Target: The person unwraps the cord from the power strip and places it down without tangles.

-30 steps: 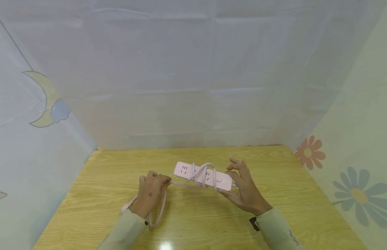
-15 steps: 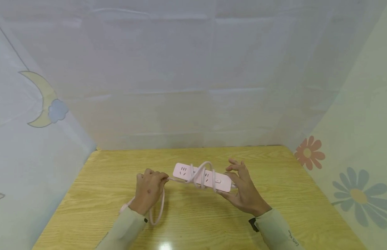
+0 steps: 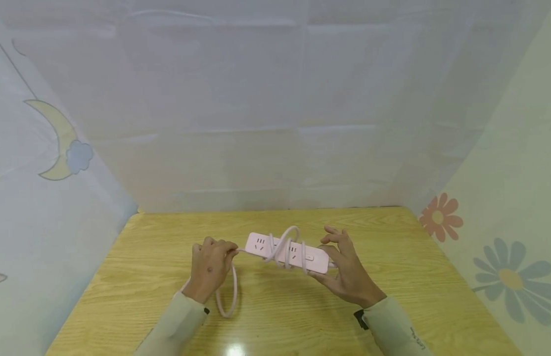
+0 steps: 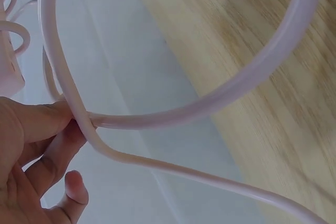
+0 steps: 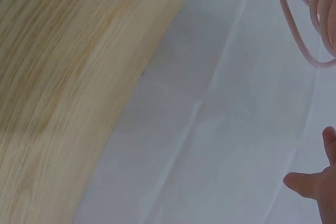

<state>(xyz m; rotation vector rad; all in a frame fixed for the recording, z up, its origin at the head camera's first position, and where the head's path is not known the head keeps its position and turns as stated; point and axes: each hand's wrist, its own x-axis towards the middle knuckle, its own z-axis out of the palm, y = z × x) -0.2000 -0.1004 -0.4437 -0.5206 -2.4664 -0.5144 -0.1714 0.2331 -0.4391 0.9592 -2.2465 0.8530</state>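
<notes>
A pale pink power strip (image 3: 295,253) is held tilted over the table, its left end higher, sockets and switch facing up. Its cord (image 3: 234,291) winds round the middle in several loose loops. My right hand (image 3: 348,274) grips the strip's right end between thumb and fingers, other fingers raised. To the left, my left hand (image 3: 209,269) pinches the cord just off the strip's left end. Below this pinch the cord hangs in a loop. In the left wrist view, two lengths of cord (image 4: 173,114) cross at the left thumb and fingertips. The right wrist view catches only raised fingers (image 5: 302,183) and cord loops (image 5: 294,30).
The wooden table (image 3: 275,321) ends at a pale cloth wall (image 3: 275,163) behind. Printed cloth sides stand left and right, one with a moon (image 3: 57,133), the other with flowers (image 3: 511,279). A black band (image 3: 361,319) shows at the right cuff.
My left hand has moved slightly left and up, and the cord between it and the strip looks straighter. The pale cord end at the left wrist is now hidden. The right hand barely moved.
</notes>
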